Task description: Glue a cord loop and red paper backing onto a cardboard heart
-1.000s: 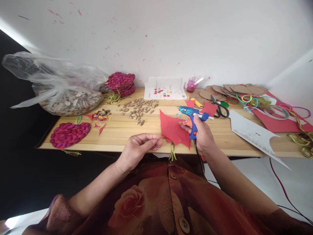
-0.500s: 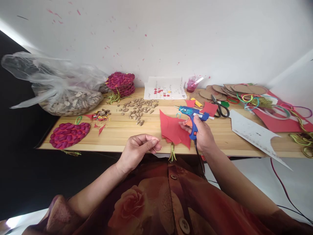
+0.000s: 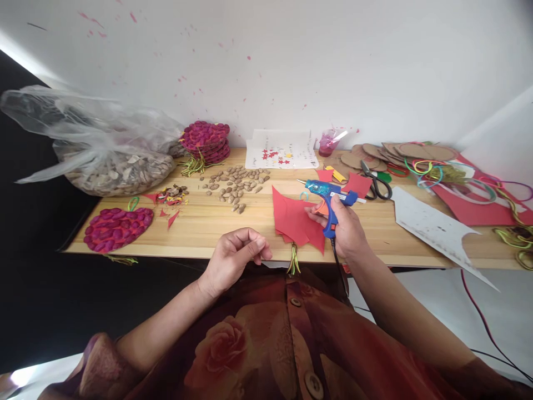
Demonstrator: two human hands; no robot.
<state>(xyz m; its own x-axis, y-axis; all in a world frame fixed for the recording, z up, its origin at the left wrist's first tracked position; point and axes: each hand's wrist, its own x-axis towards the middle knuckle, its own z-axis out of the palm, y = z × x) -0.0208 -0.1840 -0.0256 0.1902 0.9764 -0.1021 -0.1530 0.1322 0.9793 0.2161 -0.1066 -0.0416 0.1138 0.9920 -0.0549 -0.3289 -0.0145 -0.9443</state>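
My right hand [image 3: 347, 230] grips a blue glue gun [image 3: 327, 195] by its handle, nozzle pointing left over the table. Just left of it lies a pile of red paper pieces [image 3: 295, 219] at the table's front edge, with green-yellow strands [image 3: 293, 260] hanging below. My left hand [image 3: 237, 255] hovers at the front edge, left of the red paper, with its fingers curled and thumb pressed to the fingertips; I cannot make out anything in them.
Loose brown seeds [image 3: 235, 183] lie mid-table. A purple seed-covered heart [image 3: 117, 228] sits front left, a stack of such hearts [image 3: 206, 141] behind, and a plastic bag of seeds [image 3: 108, 150] far left. Scissors [image 3: 375, 180], cardboard discs [image 3: 400, 153], coloured rings and red sheets lie right.
My left hand has drawn slightly back and left from the red paper, its fingers curling tighter. The right hand with the glue gun has stayed put.
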